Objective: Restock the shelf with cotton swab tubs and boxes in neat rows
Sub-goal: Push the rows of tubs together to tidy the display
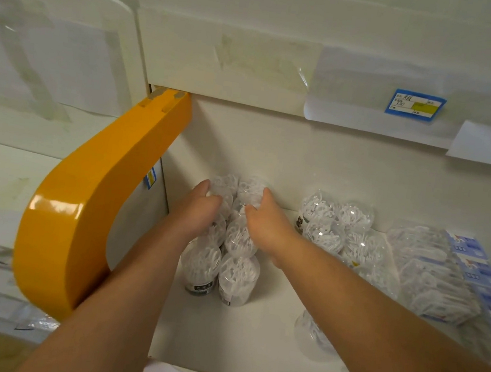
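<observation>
A white shelf (250, 341) with an orange curved end panel (82, 196) at 9 o'clock carries two rows of clear round cotton swab tubs (237, 277). The left hand (201, 208) and right hand (267, 222) curl around the rows' far tubs from either side. More tubs (340, 231) and blue-printed packs (444, 272) sit at 3 o'clock; open shelf lies at 6 o'clock.

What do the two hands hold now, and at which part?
Both hands are on the clear tubs in the left rows. The left hand and right hand curl their fingers over tub tops; which exact tub each grips cannot be told.
</observation>
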A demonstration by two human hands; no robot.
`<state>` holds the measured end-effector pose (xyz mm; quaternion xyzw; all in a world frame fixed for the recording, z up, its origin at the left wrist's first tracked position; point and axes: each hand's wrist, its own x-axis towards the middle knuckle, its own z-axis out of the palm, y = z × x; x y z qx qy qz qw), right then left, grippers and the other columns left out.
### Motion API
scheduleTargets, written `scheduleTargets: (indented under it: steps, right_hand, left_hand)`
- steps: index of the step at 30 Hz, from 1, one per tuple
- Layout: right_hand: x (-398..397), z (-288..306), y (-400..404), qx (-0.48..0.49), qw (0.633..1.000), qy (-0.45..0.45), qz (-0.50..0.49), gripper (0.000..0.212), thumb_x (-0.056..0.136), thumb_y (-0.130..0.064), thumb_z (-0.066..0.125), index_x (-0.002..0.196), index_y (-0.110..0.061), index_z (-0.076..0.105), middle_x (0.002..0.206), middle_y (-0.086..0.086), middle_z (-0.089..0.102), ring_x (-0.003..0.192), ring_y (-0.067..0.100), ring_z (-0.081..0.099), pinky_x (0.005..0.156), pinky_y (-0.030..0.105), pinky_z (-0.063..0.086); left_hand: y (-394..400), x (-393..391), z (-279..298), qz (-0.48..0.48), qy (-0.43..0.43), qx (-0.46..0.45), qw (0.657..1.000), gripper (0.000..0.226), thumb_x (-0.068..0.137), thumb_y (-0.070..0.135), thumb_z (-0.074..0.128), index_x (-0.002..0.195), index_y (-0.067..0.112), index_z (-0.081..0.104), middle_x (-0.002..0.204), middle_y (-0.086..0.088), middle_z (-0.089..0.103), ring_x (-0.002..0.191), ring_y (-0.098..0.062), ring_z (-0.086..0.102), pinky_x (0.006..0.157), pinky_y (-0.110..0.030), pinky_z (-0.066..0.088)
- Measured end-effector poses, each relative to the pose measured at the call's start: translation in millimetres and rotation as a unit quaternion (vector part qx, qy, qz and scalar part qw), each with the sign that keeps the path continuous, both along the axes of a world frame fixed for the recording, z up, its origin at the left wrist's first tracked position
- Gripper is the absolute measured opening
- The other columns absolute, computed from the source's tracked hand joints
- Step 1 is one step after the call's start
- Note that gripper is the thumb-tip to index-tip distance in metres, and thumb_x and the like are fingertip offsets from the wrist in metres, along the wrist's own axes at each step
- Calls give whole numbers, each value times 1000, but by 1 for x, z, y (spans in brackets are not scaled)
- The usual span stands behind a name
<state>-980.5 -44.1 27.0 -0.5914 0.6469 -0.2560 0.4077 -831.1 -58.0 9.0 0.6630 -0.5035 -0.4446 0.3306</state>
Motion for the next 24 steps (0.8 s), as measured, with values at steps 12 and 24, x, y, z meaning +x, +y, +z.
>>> scheduleTargets:
  steps: [12,24]
  right_hand:
    - [-5,15,9,-3,997,53,49,52,103,-30,39,149,-16,21,145,7,42,106,21,53,87,34,44]
    - [-37,27,68,-32,903,303,303,93,89,-65,49,156,-25,0,162,-5,-17,150,16,-1,119,37,14]
  left_hand:
    - [3,-2,4,8,-94,-37,995,62,95,33,42,152,22,20,155,-4,33,132,-28,43,96,-33,38]
    - [77,-3,-11,-92,-323,-161,928,47,103,23,31,150,18,29,163,3,9,145,-18,24,111,-34,33]
